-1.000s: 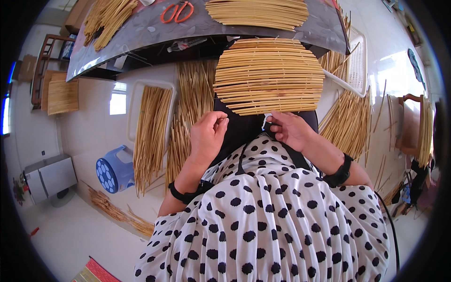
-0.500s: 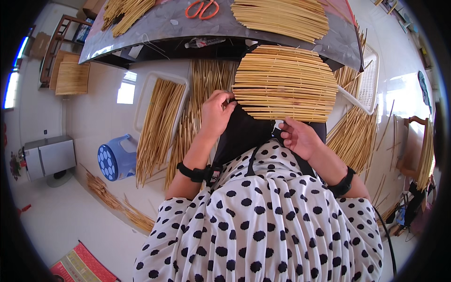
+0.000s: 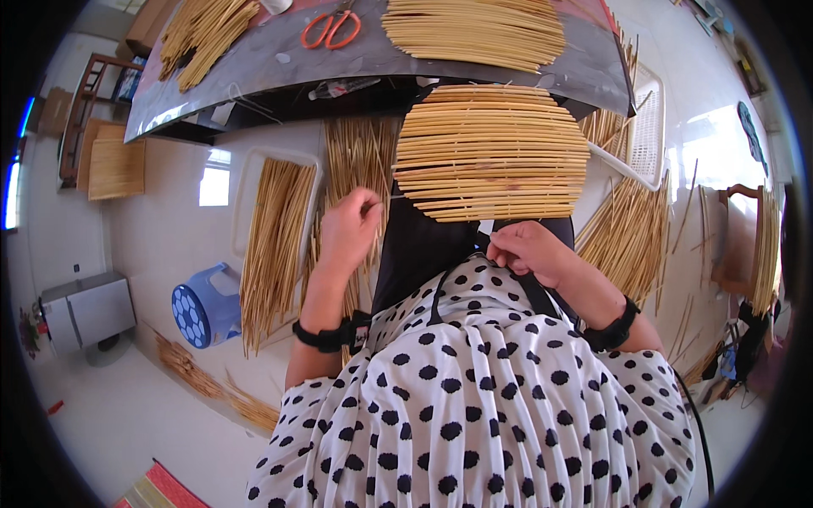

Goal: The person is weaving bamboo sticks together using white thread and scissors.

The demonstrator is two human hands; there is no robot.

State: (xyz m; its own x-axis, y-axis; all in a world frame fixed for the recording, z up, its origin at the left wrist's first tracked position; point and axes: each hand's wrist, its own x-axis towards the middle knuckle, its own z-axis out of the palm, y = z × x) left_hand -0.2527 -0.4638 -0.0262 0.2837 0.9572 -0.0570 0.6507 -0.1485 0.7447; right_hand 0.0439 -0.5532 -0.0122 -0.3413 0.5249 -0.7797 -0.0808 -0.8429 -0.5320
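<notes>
Slatted mat [image 3: 491,152], upper centre of the frame; I'd keep the thread snug and the slats level.
At centre-left, a white tray [image 3: 240,212] full of long sticks [image 3: 275,229]; left hand [image 3: 350,233], fingers closed, seemingly on a pale thread [image 3: 395,197]; right hand [image 3: 532,251] below the mat, fingers curled, grip unclear to me; upper right, a white basket [image 3: 652,118], sticks along its side.

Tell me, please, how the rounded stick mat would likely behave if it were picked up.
The rounded stick mat would probably stay stiff along its sticks but might flex across them, being made of separate lengths laid side by side. It is likely light for its size, as the sticks look slim. Some could shift, since narrow gaps show between them.
</notes>
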